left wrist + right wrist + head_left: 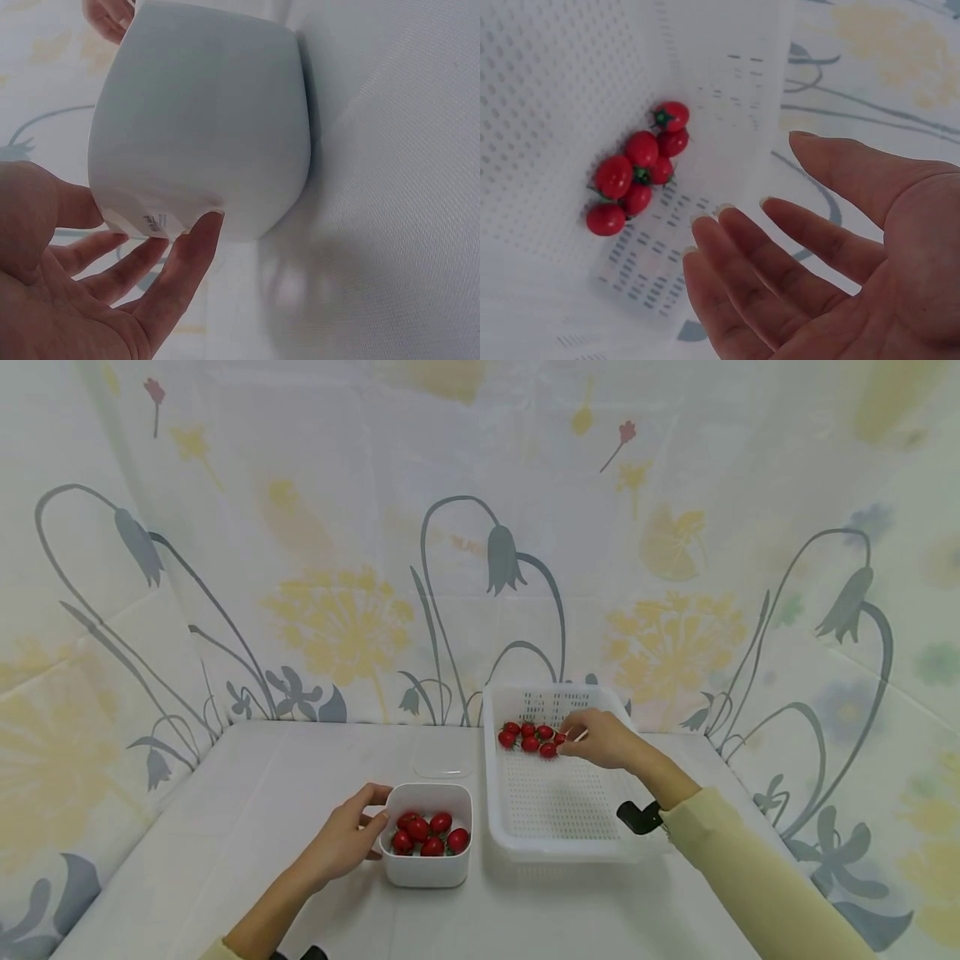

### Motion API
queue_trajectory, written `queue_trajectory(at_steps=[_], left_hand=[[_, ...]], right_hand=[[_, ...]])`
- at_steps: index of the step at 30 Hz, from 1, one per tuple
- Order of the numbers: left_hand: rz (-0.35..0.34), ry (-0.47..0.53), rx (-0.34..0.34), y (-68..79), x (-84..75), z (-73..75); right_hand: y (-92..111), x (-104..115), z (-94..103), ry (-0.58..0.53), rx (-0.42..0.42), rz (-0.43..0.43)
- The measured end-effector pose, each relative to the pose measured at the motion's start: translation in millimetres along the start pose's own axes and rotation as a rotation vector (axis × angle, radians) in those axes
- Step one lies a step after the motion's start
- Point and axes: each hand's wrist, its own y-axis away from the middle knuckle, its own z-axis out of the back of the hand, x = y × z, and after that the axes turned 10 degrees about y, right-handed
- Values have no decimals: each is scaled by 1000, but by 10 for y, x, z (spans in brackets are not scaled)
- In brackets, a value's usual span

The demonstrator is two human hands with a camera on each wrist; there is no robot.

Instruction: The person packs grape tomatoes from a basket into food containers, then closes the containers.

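Small red tomatoes point(530, 744) with green stems lie in a group in a white perforated basket point(498, 835). My right hand point(603, 741) is over the basket beside this group. Its fingers are spread with nothing between them in the right wrist view, and the tomatoes point(615, 176) lie apart from the fingertips. A white square container point(427, 871) with several tomatoes point(417, 829) inside stands left of the basket. My left hand point(348, 835) touches its left side, thumb point(79, 208) at the rim and fairly straight fingers point(180, 277) against the wall.
A thin clear lid point(442, 762) lies on the white table point(300, 777) behind the container. A patterned sheet point(337, 527) hangs along the back and both sides. Dark wrist straps point(639, 817) show at the sleeves.
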Motion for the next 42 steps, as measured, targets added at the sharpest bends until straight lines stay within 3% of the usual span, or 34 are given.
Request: queue_trajectory(at_steps=[9,23,35,42], left_hand=[[8,-2,-11,5,3,1],[14,4,-15,26,4,-3],[3,-1,-16,11,-5,-25],[13,-8,-18,5,-11,-24]], right_hand=[[-154,-210,10,-34,4,-121],[-416,-506,-208,-107,-21,-263],[-568,-720,-431,-351,18,-360],[-646,-783,-535,-383,51,-409]])
